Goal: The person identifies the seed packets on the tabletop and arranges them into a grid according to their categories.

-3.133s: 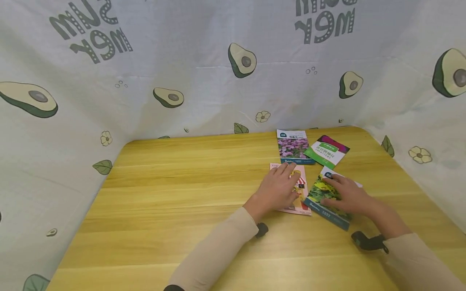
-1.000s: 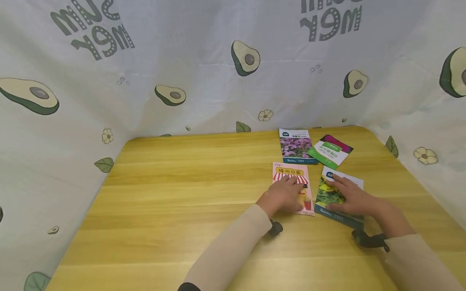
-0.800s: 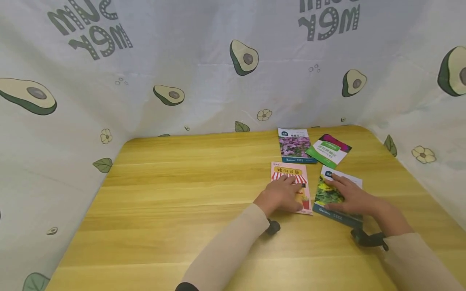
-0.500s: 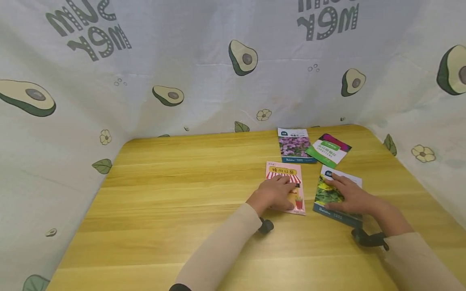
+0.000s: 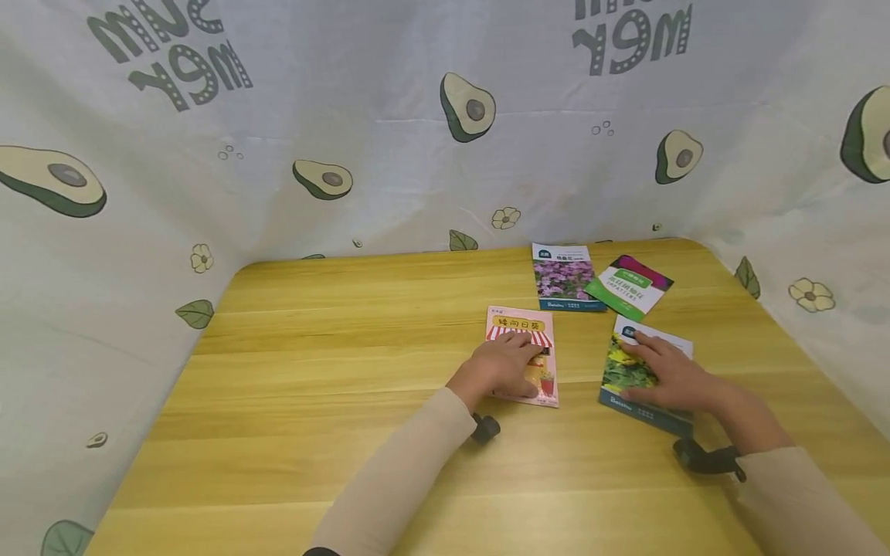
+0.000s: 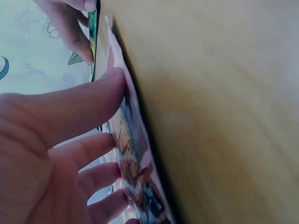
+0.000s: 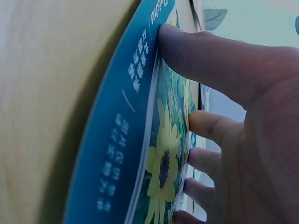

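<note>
My left hand [image 5: 502, 364] rests its spread fingertips on a pink seed packet [image 5: 547, 371] with a striped awning print, which lies flat on the table. In the left wrist view the thumb and fingers touch the face of the pink packet [image 6: 135, 158]. To the right, my right hand [image 5: 673, 377] lies over a seed packet with yellow flowers [image 5: 626, 371] and a blue lower band. Its thumb and fingertips press on the front of that packet [image 7: 163, 163] in the right wrist view. Part of each packet is hidden under the hand.
Behind the hands lie a purple-flower seed packet [image 5: 563, 279] and a green, white and magenta packet [image 5: 629, 287], whose corner meets the purple one. The wooden table [image 5: 334, 347] ends at a hanging cloth [image 5: 389, 77] printed with avocados.
My left hand has slid the pink packet to the left, away from the yellow-flower packet. Earlier the right hand shifted the yellow-flower packet slightly rightward; lately it has stayed put.
</note>
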The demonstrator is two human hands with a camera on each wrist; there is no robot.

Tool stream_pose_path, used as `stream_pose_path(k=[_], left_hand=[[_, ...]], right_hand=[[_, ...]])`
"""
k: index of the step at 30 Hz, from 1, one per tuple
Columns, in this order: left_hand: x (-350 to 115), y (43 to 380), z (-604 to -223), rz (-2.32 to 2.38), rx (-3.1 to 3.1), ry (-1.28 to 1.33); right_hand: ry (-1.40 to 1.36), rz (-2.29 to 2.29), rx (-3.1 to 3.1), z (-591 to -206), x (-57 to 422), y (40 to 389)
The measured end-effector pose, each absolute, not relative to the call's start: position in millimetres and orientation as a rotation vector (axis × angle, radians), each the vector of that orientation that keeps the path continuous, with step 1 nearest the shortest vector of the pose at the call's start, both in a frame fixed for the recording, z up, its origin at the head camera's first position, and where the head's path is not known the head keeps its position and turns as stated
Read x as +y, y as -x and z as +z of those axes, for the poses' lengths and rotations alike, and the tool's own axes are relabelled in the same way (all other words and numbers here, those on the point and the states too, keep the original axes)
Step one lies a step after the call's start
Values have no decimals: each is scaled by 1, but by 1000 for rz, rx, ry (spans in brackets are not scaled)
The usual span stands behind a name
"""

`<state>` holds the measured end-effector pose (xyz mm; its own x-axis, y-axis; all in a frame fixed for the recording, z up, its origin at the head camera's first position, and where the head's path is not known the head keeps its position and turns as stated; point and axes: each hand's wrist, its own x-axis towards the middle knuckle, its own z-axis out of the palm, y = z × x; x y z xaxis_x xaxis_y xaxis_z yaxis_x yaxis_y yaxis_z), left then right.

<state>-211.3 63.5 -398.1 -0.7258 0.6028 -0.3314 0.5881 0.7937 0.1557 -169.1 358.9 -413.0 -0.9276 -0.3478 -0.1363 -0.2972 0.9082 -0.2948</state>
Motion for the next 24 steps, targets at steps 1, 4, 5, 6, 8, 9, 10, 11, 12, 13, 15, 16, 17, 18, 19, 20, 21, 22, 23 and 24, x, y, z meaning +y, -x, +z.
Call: stream_pose_path(k=[1, 4, 5, 6, 8, 9, 10, 11, 12, 13, 15, 16, 17, 18, 19, 20, 21, 22, 23, 24], left_hand=[[63, 211, -398, 60, 2620, -903], [60, 209, -400, 61, 2634, -908], [58, 208, -400, 46, 2636, -916], [57, 207, -401, 32, 2634, -917], [53, 205, -402, -5, 2624, -922], [51, 205, -403, -19, 2618, -920], [49, 204, -403, -35, 2609, -918], [47, 203, -403, -46, 2602, -913], [45, 203, -403, -47, 2596, -905], [43, 202, -403, -44, 2594, -900], [40, 202, -401, -18, 2593, -884], [38, 202, -401, -9, 2593, -881], [36, 202, -400, -2, 2595, -878], [34, 201, -399, 4, 2595, -877], [32, 201, -399, 8, 2595, -877], [30, 201, -399, 12, 2597, -876], [28, 200, -399, 8, 2598, -879], [27, 200, -398, 5, 2600, -881], [25, 199, -398, 3, 2601, -882], [23, 199, -398, 7, 2603, -877]], right_hand=[[493, -400, 2886, -413, 359, 169], [492, -394, 2890, -411, 358, 169], [491, -391, 2892, -411, 358, 169], [488, -385, 2892, -411, 357, 168], [479, -364, 2891, -411, 357, 167], [477, -354, 2892, -411, 357, 167], [476, -345, 2893, -411, 357, 166], [477, -336, 2894, -411, 357, 166], [478, -329, 2896, -411, 357, 166], [480, -326, 2898, -411, 357, 166], [483, -316, 2904, -412, 357, 166], [483, -311, 2906, -412, 357, 166], [482, -306, 2907, -412, 357, 167], [478, -300, 2906, -412, 358, 167], [475, -297, 2905, -413, 358, 167], [473, -293, 2904, -413, 358, 167], [474, -292, 2904, -413, 358, 168], [473, -290, 2902, -413, 359, 168], [473, -288, 2902, -413, 359, 168], [474, -288, 2902, -413, 359, 168]])
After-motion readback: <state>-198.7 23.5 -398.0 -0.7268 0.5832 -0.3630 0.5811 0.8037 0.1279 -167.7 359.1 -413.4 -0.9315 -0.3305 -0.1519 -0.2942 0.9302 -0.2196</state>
